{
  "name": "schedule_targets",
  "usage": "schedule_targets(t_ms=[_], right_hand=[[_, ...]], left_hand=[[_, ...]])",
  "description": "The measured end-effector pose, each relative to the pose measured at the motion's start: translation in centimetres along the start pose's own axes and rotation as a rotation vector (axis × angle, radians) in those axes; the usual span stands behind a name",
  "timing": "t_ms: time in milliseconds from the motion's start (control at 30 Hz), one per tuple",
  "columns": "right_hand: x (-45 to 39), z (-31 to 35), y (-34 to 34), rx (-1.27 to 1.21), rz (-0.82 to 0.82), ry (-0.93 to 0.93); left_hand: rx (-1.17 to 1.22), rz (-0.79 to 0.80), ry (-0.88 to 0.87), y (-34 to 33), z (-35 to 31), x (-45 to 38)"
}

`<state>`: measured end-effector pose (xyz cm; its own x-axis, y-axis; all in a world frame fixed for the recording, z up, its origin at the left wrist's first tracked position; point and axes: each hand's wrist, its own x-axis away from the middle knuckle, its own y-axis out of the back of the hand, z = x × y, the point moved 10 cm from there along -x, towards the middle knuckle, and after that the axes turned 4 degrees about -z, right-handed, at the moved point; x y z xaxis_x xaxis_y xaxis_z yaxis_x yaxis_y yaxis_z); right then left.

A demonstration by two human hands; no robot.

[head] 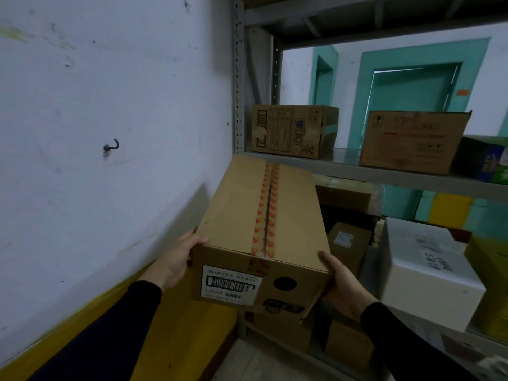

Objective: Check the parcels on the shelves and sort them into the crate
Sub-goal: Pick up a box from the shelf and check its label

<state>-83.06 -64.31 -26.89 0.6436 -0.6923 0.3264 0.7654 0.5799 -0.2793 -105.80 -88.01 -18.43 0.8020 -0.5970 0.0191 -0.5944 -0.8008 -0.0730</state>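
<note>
Gripping a taped cardboard parcel (258, 232), both hands, left (176, 259) and right (343, 284), at its sides.

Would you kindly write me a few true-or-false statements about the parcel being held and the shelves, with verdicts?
1. Both hands, left hand and right hand, hold the long brown cardboard box. True.
2. The box's top seam is untaped. False: orange-patterned tape runs along it.
3. A white barcode label sits on the box's near end. True.
4. The grey metal shelf above carries nothing. False: two brown cartons stand there.
</note>
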Motion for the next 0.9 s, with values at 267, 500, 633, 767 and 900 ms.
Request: schedule_targets(t_ms=[267, 500, 633, 767, 900], right_hand=[[0.2, 1.3, -0.1, 0.043, 0.053, 0.109], [-0.1, 2.3, -0.4, 0.059, 0.067, 0.151], [-1.2, 1.9, 0.7, 0.013, -0.026, 0.081], [-0.8, 1.8, 0.3, -0.009, -0.062, 0.059], [-0.8, 1.9, 0.3, -0.025, -0.050, 0.069]], left_hand=[[-0.024, 0.053, 0.087, 0.7, 1.6, -0.8], [-0.033, -0.001, 0.125, 1.0, 2.7, -1.1], [-0.009, 0.008, 0.078, -0.3, 1.5, -1.2], [-0.071, -0.054, 0.009, -0.8, 0.7, -1.9], [-0.071, -0.196, 0.114, -0.2, 1.3, -1.9]])
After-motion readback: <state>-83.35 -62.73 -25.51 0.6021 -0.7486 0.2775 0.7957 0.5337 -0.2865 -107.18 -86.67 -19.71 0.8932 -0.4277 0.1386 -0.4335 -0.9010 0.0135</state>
